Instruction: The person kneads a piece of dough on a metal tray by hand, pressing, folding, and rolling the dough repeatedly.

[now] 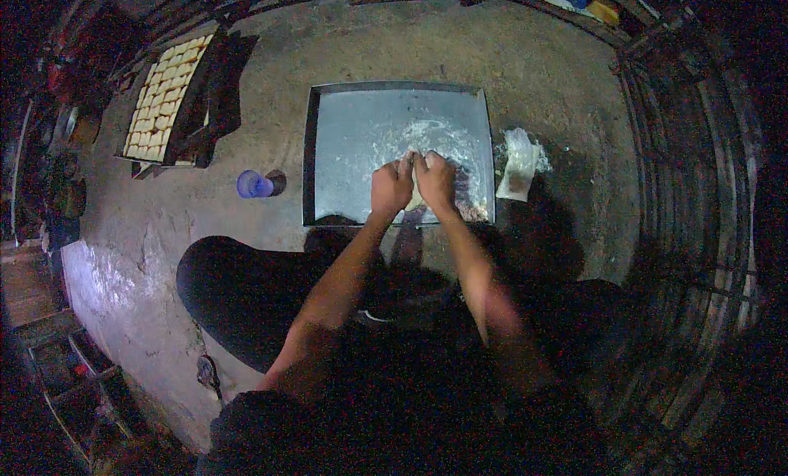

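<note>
My left hand and my right hand are side by side over a shallow metal tray, near its front edge. Both have curled fingers, with thumbs close together, closed on a pale piece of dough. Only bits of the dough show between and below the hands; the rest is hidden by my fingers. White flour is smeared over the tray's bottom around and beyond my hands, thickest toward the right.
Right of the tray lies an open white plastic bag with white powder beside it. A blue cup stands to the left on the concrete floor. Farther left, rows of pale dough pieces fill a raised tray. Wooden slats line the right side.
</note>
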{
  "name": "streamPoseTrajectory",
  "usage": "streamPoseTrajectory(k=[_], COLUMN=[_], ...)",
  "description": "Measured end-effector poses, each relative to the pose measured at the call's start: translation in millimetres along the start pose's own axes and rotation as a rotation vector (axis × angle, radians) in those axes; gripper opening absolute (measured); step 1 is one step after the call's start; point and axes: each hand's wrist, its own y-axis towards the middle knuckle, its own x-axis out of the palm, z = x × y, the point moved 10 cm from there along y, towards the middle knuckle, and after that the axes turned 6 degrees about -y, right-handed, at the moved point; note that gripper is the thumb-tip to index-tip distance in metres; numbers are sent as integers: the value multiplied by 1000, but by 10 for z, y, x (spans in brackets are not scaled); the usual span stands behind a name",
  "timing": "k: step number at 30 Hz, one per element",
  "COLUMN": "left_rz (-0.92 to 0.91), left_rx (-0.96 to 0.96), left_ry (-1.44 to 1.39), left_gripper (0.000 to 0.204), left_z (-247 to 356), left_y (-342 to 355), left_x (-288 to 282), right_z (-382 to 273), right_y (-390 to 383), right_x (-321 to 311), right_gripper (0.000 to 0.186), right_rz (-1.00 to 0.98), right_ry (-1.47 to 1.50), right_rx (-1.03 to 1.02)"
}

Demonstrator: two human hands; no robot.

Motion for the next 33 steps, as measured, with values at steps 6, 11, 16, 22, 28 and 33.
streamPoseTrajectory(k=[6,11,16,22,28,33], left_rz=[69,51,46,172,45,-518], left_rx=[9,-152,-189,-176,-421,-517], left_ry=[19,-62,-169,-250,-480,-805], left_gripper=[56,58,60,62,70,74], left_z=[50,-147,-148,-156,-314,-504], left_y=[52,61,66,77,70,82], left_x=[-179,-212,-244,-399,-142,520], right_z=[63,73,168,204,216,396], right_y=[125,237,275,392,455,553], right_x=[-252,-302,-475,-435,-298,-201], right_gripper=[48,47,49,49,60,43], right_rz=[116,-67,70,62,-21,-37], right_ry=[-27,-145,-105,-127,-21,-290], right_rx=[-19,20,-16,-26,144,5])
